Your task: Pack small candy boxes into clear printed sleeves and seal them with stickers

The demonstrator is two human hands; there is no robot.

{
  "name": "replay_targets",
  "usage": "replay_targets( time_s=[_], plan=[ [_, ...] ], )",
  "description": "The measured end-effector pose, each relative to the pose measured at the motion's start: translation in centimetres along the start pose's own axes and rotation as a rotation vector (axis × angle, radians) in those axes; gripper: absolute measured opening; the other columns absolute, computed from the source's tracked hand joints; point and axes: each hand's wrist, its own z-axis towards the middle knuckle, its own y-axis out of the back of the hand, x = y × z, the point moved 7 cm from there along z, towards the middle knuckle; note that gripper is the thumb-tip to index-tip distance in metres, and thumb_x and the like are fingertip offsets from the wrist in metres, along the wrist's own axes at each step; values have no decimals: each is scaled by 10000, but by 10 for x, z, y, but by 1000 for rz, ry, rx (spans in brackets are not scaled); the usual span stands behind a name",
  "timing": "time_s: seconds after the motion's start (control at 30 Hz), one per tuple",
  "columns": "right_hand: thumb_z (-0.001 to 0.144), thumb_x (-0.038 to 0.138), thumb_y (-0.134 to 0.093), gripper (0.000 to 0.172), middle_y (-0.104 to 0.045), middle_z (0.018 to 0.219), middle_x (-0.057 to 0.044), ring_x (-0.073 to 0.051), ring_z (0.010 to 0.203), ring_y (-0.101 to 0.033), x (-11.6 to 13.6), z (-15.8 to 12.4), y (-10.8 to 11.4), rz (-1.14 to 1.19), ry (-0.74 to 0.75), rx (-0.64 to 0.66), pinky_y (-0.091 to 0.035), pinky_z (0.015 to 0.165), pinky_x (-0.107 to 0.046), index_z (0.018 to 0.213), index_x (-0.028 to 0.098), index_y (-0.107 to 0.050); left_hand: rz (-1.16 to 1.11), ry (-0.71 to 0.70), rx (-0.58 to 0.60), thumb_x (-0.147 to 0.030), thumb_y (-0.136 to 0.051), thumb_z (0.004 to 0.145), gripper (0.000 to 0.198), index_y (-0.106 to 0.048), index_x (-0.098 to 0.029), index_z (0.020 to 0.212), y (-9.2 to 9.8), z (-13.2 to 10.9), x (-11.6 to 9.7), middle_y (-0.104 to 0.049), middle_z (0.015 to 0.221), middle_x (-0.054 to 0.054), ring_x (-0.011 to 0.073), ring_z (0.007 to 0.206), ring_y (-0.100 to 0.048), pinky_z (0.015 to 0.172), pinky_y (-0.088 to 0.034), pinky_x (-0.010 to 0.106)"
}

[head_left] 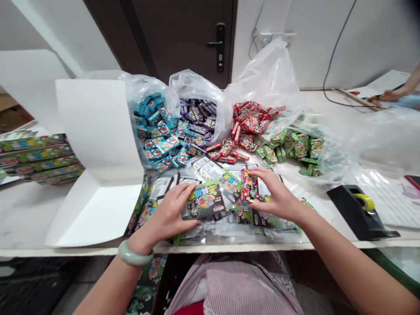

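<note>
My left hand [172,212], with a pale green bangle on its wrist, grips a dark printed packet [206,200] between thumb and fingers. To its right, my right hand [274,194] holds a small red printed box [249,186] upright by its edges. Beneath both hands lies a spread of similar dark flat packets [157,188] on clear plastic. Behind them, small boxes spill from clear bags: blue boxes [164,144], purple boxes [198,114], red boxes [251,118] and green boxes [300,146].
An open white carton [95,210] stands on the left, near stacked printed display boxes [39,157]. A black tape dispenser [359,214] with yellow tape sits at the right beside paper sheets. Another person's hand [392,94] appears at the far right. The table's front edge [229,248] runs below my hands.
</note>
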Motion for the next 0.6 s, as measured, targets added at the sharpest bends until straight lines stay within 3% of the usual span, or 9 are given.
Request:
replay_targets(
  time_s=[0.1, 0.23, 0.47, 0.6],
  plan=[
    [794, 401, -712, 739, -436, 1428, -128, -297, 1316, -399, 33, 9, 2, -75, 136, 189, -370, 1075, -499, 1436, 255, -377, -7, -56, -23, -424, -734, 748, 945, -202, -174, 1488, 4, 6, -9, -400, 1393, 181, 342, 1295, -404, 1092, -366, 502],
    [765, 359, -745, 735, -482, 1390, -151, -316, 1267, -439, 50, 18, -7, -218, 207, 327, -403, 1038, -503, 1415, 209, -436, -9, -112, -12, -424, -738, 741, 945, -217, -162, 1484, 5, 9, -16, -411, 1385, 194, 353, 1282, -412, 1078, -376, 523],
    [778, 375, -727, 648, -543, 1307, -153, -298, 1164, -516, 48, 30, -10, -194, 209, 391, -455, 988, -471, 1351, 165, -510, -80, -74, 50, -396, -763, 707, 933, -274, -161, 1466, 1, 5, -14, -420, 1399, 200, 363, 1296, -415, 1073, -389, 533],
    [789, 378, -710, 631, -521, 1305, -152, -309, 1194, -487, 43, 36, 4, -198, 179, 247, -431, 1007, -506, 1348, 182, -494, -120, -24, 61, -401, -766, 701, 921, -306, -152, 1458, 2, 4, -8, -420, 1406, 194, 358, 1305, -411, 1089, -380, 525]
  ],
)
